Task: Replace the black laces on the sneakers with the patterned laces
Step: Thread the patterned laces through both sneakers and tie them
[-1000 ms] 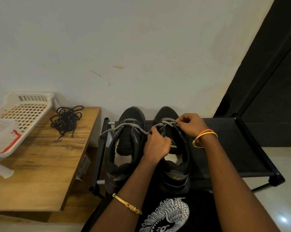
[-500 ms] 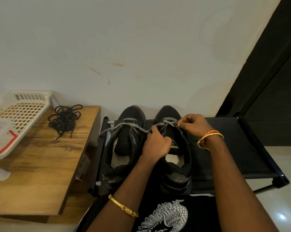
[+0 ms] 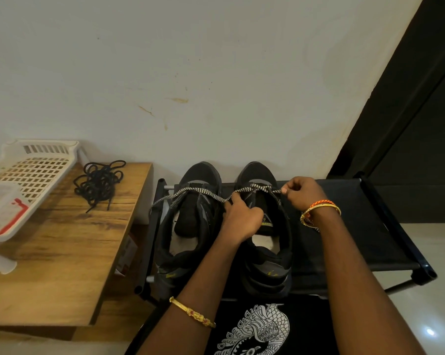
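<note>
Two black sneakers stand side by side on a black fabric rack (image 3: 357, 226), toes to the wall: the left sneaker (image 3: 190, 221) and the right sneaker (image 3: 270, 242). A black-and-white patterned lace (image 3: 198, 192) runs across both shoes near the toe end. My left hand (image 3: 242, 219) pinches the lace at the right sneaker's inner edge. My right hand (image 3: 303, 192) pinches the lace's other part at that shoe's outer edge. A heap of black laces (image 3: 100, 181) lies on the wooden table (image 3: 62, 252) to the left.
A white plastic basket (image 3: 34, 170) and a clear lidded box with red print (image 3: 1, 213) sit on the table's left side. The wall is right behind the shoes. A dark door or curtain (image 3: 408, 111) stands at the right; pale floor shows at the lower right.
My right hand has drawn the lace a little further out to the right. The left hand stays on the lace at the right sneaker; the camera has shifted slightly.
</note>
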